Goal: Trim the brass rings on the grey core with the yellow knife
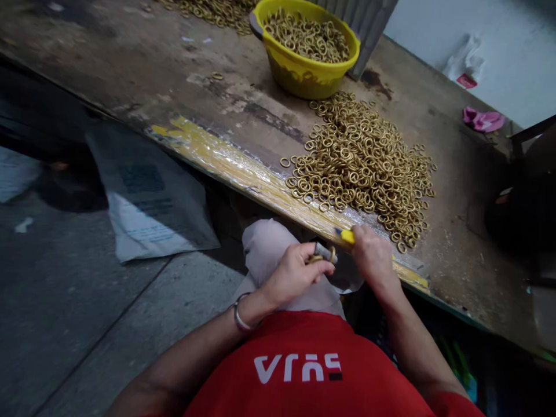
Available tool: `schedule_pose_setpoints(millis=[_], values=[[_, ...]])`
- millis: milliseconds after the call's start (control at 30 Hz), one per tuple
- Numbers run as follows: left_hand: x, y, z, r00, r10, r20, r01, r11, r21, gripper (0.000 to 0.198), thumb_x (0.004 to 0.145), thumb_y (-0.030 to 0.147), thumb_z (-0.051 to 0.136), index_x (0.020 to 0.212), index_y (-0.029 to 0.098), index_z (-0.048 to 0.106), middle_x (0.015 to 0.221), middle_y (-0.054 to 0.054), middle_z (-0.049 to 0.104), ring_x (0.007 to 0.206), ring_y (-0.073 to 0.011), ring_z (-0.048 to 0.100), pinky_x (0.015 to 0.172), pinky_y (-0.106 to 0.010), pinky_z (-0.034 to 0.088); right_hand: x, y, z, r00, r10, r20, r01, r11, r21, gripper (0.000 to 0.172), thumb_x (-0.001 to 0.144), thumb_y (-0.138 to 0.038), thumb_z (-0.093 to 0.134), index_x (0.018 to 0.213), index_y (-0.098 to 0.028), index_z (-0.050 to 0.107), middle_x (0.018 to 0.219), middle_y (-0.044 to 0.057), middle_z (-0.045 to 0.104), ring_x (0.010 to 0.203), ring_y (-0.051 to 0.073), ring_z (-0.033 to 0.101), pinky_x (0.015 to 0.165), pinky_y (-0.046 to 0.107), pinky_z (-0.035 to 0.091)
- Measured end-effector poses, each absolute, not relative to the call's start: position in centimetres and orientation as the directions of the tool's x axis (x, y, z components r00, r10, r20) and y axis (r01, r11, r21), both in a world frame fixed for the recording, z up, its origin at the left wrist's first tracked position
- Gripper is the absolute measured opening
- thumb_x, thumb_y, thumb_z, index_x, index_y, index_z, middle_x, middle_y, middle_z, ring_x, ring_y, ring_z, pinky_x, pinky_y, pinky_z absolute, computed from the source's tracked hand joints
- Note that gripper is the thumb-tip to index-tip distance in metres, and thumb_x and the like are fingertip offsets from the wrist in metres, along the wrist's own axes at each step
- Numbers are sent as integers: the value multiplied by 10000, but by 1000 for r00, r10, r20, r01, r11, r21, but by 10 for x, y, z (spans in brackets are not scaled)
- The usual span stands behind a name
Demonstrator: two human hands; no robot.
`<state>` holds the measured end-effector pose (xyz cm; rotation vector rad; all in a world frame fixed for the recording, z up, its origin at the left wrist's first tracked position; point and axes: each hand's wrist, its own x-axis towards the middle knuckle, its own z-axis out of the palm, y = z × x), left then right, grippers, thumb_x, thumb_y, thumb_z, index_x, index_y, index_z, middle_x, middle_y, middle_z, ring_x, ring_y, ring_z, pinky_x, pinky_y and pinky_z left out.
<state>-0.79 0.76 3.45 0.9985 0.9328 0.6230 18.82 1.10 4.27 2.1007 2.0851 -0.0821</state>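
Note:
My left hand (295,271) is above my lap, its thumb and fingers closed on a short grey cylindrical piece (324,251) together with a brass-coloured ring (332,255). More ring edges show near the fingertips. By the table edge, my right hand (374,258) is wrapped round a tool with a yellow handle (347,236) and a dark end pointing left; its working part cannot be made out. Just beyond both hands, a large heap of brass-coloured rings (360,156) is spread on the worktable (243,110).
A yellow basin (304,78) full of rings stands behind the heap. More rings (217,11) lie at the far edge. Shiny tape (234,162) covers the front table edge. A white sack (147,214) lies below left; a pink cloth (483,119) is far right.

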Motion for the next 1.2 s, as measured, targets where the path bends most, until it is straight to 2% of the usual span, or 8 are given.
schedule_pose_setpoints(millis=[100,200,367,500,633,833,1033,1200], values=[[-8,3,37,591,748,-302,-56,412,910,73,720,190,689,713,134,644,590,37,575,526,-68,468,506,-188,374,201,25,36,112,993,-47,991,-108,77,279,823,-58,471,1018,-155,646,940,90,682,762,195,604,620,284,327],[-5,6,23,660,679,-321,-83,491,867,197,739,310,713,758,133,629,567,48,522,507,-67,421,480,-195,341,191,40,31,-35,999,17,999,35,-33,287,798,-55,486,1007,-166,647,957,73,669,816,188,596,660,273,348],[2,8,-7,613,684,-395,-161,598,785,351,690,379,769,853,155,553,657,36,558,488,-61,411,442,-193,293,146,70,18,-110,994,-25,994,109,-20,177,856,-135,507,962,-164,646,993,82,641,769,178,582,632,283,336],[10,9,-15,611,729,-310,-141,486,863,341,691,361,770,890,162,576,832,-34,645,692,-139,573,598,-258,448,139,85,12,-74,994,-78,997,74,-3,199,845,-94,485,955,-150,641,983,95,647,741,178,581,625,289,328],[15,11,-18,532,831,-161,-52,222,974,283,641,310,817,797,170,626,929,-76,681,934,-235,605,790,-326,491,161,75,18,-74,997,13,959,74,-273,115,853,-193,520,834,-162,629,822,59,622,700,168,540,635,280,341],[6,23,-11,429,859,-280,-302,429,852,292,858,420,633,969,157,568,853,-66,721,654,-144,635,620,-275,498,185,33,40,-109,994,-8,550,53,-834,265,918,-363,518,735,-183,582,671,-18,497,624,117,453,608,248,354],[2,25,7,609,722,-329,-408,641,650,364,734,427,787,859,127,623,766,-49,709,565,-100,606,562,-227,470,185,11,42,-152,984,-94,341,-37,-939,267,925,-406,563,791,-182,616,699,-17,525,605,107,455,586,243,364],[6,18,18,642,683,-348,-405,687,603,337,670,372,841,797,116,661,710,-26,667,601,-97,590,613,-232,477,184,1,43,-172,984,42,443,115,-889,211,960,-328,510,822,-197,601,773,10,583,712,139,539,684,262,421]])
